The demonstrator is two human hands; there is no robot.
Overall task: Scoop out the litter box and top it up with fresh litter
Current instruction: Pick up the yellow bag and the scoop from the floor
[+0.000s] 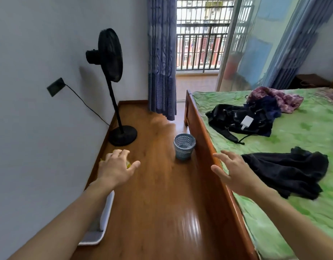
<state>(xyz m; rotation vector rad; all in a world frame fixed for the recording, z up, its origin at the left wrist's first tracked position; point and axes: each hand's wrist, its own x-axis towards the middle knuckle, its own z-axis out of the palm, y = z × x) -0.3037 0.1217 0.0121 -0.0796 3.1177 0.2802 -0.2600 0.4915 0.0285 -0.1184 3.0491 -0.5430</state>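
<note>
A white litter box (pixel 105 212) lies on the wooden floor against the left wall, mostly hidden under my left forearm; grey litter shows inside it. My left hand (pixel 116 168) hovers above the floor with relaxed, spread fingers and holds nothing. A yellow object (pixel 128 164) peeks out from behind its fingers, too hidden to identify. My right hand (pixel 230 170) floats open over the wooden bed frame's edge, fingers spread. A small blue mesh bin (pixel 184 146) stands on the floor beside the bed, ahead of both hands.
A black standing fan (pixel 113 87) is plugged into the left wall. The bed (pixel 293 156) with a green sheet, dark clothes and a white charger fills the right side. Blue curtains (pixel 162 59) and an open balcony door lie ahead. Bare wooden floor (pixel 162 203) runs between wall and bed.
</note>
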